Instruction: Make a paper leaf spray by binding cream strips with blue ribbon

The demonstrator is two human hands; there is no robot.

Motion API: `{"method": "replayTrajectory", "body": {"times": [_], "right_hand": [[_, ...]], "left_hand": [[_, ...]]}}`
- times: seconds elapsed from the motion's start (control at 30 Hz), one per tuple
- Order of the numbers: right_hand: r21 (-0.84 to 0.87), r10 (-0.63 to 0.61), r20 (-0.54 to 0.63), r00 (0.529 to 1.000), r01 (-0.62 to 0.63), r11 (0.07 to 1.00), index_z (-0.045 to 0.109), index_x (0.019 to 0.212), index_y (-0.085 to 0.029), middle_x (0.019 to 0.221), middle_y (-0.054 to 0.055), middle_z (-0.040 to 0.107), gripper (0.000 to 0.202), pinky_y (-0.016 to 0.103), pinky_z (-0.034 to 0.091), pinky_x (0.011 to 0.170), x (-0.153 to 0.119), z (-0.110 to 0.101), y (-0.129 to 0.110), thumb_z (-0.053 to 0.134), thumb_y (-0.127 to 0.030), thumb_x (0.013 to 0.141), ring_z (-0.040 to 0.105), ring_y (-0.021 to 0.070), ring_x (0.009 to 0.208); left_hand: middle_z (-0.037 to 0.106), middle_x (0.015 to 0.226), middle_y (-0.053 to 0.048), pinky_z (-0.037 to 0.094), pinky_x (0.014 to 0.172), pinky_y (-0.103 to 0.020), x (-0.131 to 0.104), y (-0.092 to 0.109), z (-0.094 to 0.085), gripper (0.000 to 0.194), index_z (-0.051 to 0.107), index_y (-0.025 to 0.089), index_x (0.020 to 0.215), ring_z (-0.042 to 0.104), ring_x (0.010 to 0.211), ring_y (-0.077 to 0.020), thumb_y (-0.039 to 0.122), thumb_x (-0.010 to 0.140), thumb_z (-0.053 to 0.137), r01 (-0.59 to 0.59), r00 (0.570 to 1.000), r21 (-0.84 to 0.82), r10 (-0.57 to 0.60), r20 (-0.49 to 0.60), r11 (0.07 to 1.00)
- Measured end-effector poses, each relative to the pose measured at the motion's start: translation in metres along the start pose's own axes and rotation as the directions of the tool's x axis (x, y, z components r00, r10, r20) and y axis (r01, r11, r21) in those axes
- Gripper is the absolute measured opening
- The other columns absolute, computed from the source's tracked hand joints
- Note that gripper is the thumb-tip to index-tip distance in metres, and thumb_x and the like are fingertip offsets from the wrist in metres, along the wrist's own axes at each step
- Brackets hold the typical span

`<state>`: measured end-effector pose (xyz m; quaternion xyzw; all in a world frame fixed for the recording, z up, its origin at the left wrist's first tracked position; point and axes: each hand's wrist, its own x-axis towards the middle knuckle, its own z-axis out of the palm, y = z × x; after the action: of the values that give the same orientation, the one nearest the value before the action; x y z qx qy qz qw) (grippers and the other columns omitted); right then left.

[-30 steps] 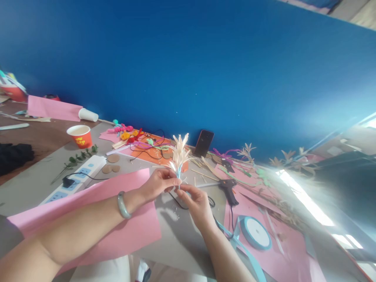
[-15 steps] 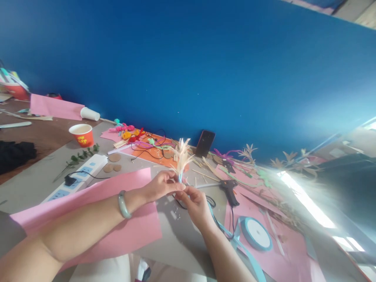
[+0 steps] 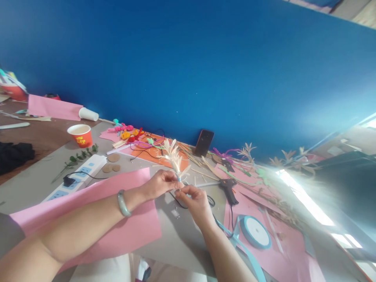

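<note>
The pale flower (image 3: 173, 156) stood at the centre, just above the meeting fingertips, its long axis running from the grip toward between eleven and twelve o'clock — petals up and away, stem pointing down toward the wearer. The left hand (image 3: 161, 183) was nearer the petals, thumb and forefinger pinching the light-blue neck from about eight o'clock. The right hand (image 3: 197, 204) came in from four o'clock, just below the left thumb, appearing to pinch the lower stem, though its fingertips hid most of it. A glue gun (image 3: 228, 190) lay at three o'clock, apart.
</note>
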<state>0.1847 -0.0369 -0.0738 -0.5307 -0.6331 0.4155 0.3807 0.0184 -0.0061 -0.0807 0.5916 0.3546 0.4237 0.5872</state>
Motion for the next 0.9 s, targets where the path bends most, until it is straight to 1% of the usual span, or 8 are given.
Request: {"method": "replayTrajectory", "body": {"times": [0.1,0.17,0.27,0.33,0.4,0.57,0.7,0.9], "right_hand": [[-0.049,-0.025,-0.035,0.999,0.023,0.999,0.063,0.056,-0.016,0.052,-0.002,0.058,0.022,0.023,0.037,0.05,-0.001,0.003,-0.001,0.069,-0.034,0.068,0.047,0.011,0.048],[-0.133,-0.101,-0.091,0.991,0.089,0.987,0.062,0.055,-0.018,0.053,-0.001,0.058,0.024,0.025,0.039,0.055,-0.002,0.006,0.0,0.068,-0.035,0.07,0.05,0.0129,0.052],[-0.268,-0.258,-0.178,0.95,0.205,0.941,0.063,0.056,-0.02,0.055,0.001,0.061,0.025,0.03,0.042,0.066,-0.003,0.009,0.002,0.066,-0.037,0.074,0.053,0.0167,0.059],[-0.306,-0.312,-0.186,0.932,0.246,0.92,0.064,0.057,-0.021,0.056,0.002,0.062,0.024,0.032,0.042,0.072,-0.004,0.01,0.004,0.065,-0.037,0.075,0.055,0.0183,0.063],[-0.285,-0.295,-0.145,0.944,0.246,0.926,0.066,0.06,-0.021,0.059,0.003,0.064,0.024,0.032,0.043,0.073,-0.005,0.01,0.004,0.062,-0.036,0.078,0.057,0.0191,0.065],[-0.09,-0.147,0.042,0.988,0.15,0.985,0.07,0.069,-0.019,0.068,0.003,0.069,0.033,0.027,0.044,0.065,-0.003,0.007,0.001,0.053,-0.042,0.085,0.06,0.0181,0.066],[0.012,-0.104,0.106,0.989,0.103,0.995,0.07,0.076,-0.017,0.071,0.004,0.069,0.036,0.025,0.044,0.064,0.0,0.003,0.002,0.05,-0.045,0.087,0.06,0.0166,0.067],[-0.013,-0.023,-0.001,1.0,0.023,1.0,0.068,0.063,-0.016,0.056,0.0,0.063,0.026,0.024,0.039,0.053,0.0,0.001,0.003,0.065,-0.039,0.075,0.052,0.013,0.053]], "left_hand": [[0.049,0.056,0.002,0.032,0.051,-0.021,-0.002,0.004,0.002,0.032,0.062,0.013,0.059,0.043,0.054,-0.0086,0.042,0.069,0.071,-0.041,0.997,0.15,0.05,-0.054,0.988],[0.05,0.055,0.002,0.033,0.051,-0.021,-0.003,0.005,0.004,0.032,0.062,0.014,0.058,0.043,0.055,-0.0091,0.042,0.068,0.072,-0.039,0.993,0.212,0.061,-0.101,0.977],[0.049,0.053,0.003,0.033,0.05,-0.021,-0.002,0.003,0.005,0.033,0.059,0.014,0.056,0.042,0.054,-0.0086,0.043,0.066,0.073,-0.035,0.985,0.19,0.067,-0.161,0.981],[0.049,0.052,0.004,0.033,0.051,-0.021,-0.001,0.0,0.005,0.034,0.057,0.014,0.055,0.042,0.053,-0.0081,0.04,0.064,0.075,-0.05,0.979,0.137,0.076,-0.19,0.989],[0.05,0.051,0.004,0.035,0.051,-0.021,-0.001,-0.002,0.005,0.034,0.055,0.014,0.056,0.044,0.052,-0.0081,0.038,0.061,0.078,-0.045,0.982,0.045,0.052,-0.179,0.998],[0.058,0.057,0.002,0.041,0.053,-0.023,-0.001,0.003,0.001,0.032,0.058,0.013,0.067,0.053,0.052,-0.0105,0.04,0.065,0.075,0.055,0.998,-0.188,-0.046,0.053,0.981],[0.057,0.063,0.0,0.039,0.053,-0.022,0.0,0.008,-0.004,0.029,0.067,0.012,0.078,0.051,0.055,-0.0092,0.04,0.073,0.069,0.07,0.993,-0.152,-0.054,0.109,0.986],[0.049,0.055,0.001,0.032,0.05,-0.022,0.001,0.006,-0.002,0.032,0.066,0.012,0.065,0.041,0.052,-0.0081,0.042,0.074,0.067,-0.031,0.998,0.015,0.03,0.049,0.999]]}}
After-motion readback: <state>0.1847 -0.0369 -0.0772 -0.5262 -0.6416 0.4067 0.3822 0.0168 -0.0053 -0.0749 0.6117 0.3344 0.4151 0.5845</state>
